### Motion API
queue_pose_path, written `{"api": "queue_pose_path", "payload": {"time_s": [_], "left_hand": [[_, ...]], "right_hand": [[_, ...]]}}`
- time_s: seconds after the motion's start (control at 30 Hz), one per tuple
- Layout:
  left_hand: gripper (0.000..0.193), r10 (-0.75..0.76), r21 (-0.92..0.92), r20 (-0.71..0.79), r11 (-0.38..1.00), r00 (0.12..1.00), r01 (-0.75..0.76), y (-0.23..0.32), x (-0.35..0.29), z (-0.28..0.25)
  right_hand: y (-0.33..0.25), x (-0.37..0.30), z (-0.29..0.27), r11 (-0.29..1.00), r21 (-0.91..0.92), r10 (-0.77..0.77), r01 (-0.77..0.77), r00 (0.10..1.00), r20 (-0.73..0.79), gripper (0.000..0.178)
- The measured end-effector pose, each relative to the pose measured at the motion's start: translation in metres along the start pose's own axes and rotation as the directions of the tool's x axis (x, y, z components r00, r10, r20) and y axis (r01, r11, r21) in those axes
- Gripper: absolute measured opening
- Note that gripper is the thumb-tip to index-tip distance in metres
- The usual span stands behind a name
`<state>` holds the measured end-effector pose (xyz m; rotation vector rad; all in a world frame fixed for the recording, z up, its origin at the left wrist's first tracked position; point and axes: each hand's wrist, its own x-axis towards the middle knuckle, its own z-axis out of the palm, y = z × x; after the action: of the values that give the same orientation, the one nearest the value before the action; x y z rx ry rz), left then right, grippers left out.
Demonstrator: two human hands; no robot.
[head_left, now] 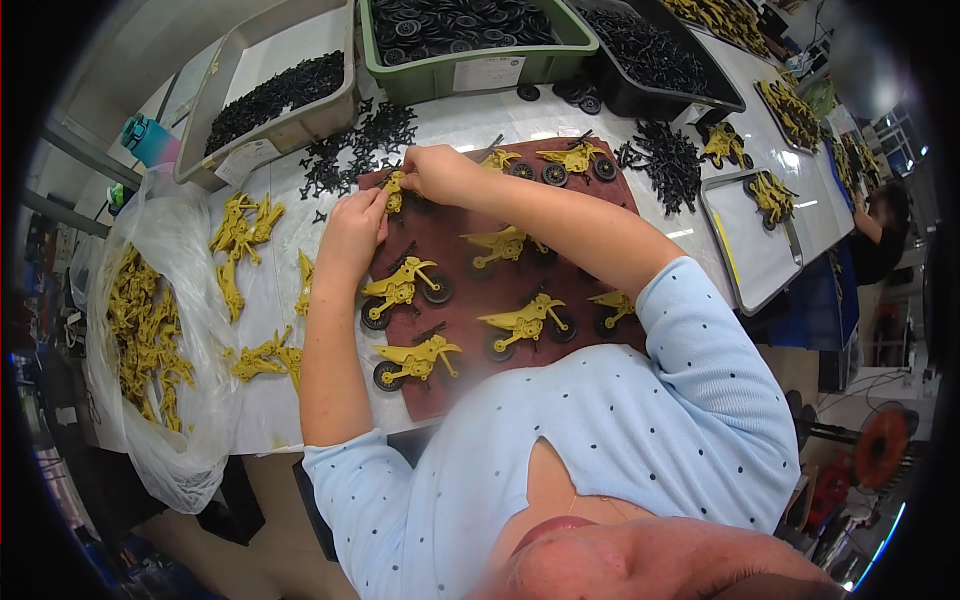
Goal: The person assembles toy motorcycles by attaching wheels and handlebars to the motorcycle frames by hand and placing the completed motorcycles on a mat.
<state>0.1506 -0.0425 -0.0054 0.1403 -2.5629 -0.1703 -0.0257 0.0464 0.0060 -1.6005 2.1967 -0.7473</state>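
At the far left corner of a dark red mat (465, 290), both hands meet at a yellow toy motorcycle body (394, 192). My left hand (355, 228) pinches its left side with the fingertips. From the right, my right hand (440, 176) closes its fingers at its top; any small part between them is hidden. More yellow toy motorcycles with black wheels rest on the mat, among them one just below my hands (400, 287) and one at the far right (575, 160). My right forearm covers part of the middle ones.
A clear plastic bag (190, 440) of yellow parts lies left, loose yellow bodies (240, 230) beside it. Behind stand a beige bin (195, 140), a green bin of wheels (410, 80) and a black bin (720, 98). A metal tray (735, 255) sits right; a co-worker's arm (868, 222) is beyond.
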Motion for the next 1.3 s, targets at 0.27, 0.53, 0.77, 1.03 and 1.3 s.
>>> {"api": "queue_pose_path", "payload": {"time_s": [0.27,0.53,0.77,1.03,1.3], "left_hand": [[0.036,-0.117,-0.047,0.077,0.992,0.990,0.121,0.006,-0.006,-0.003],[0.045,-0.188,0.069,0.045,0.980,0.981,0.185,0.015,-0.012,0.006],[0.032,-0.245,-0.003,-0.012,0.970,0.970,0.244,0.006,-0.009,0.006],[0.019,-0.223,-0.027,-0.055,0.975,0.973,0.222,0.004,-0.005,0.007],[0.014,-0.200,-0.080,-0.006,0.977,0.980,0.199,-0.003,-0.003,0.001]], "right_hand": [[-0.015,-0.020,-0.008,0.981,-0.190,-0.046,0.036,0.998,-0.051,0.035],[-0.009,-0.027,0.010,0.763,-0.427,-0.509,0.486,0.858,0.067,0.055],[0.000,-0.006,0.012,0.717,-0.448,-0.585,0.534,0.811,0.031,0.041],[-0.002,0.003,0.012,0.682,-0.513,-0.587,0.521,0.808,0.041,0.030],[-0.009,0.010,0.006,0.651,-0.536,-0.566,0.538,0.814,0.128,0.037]]}}
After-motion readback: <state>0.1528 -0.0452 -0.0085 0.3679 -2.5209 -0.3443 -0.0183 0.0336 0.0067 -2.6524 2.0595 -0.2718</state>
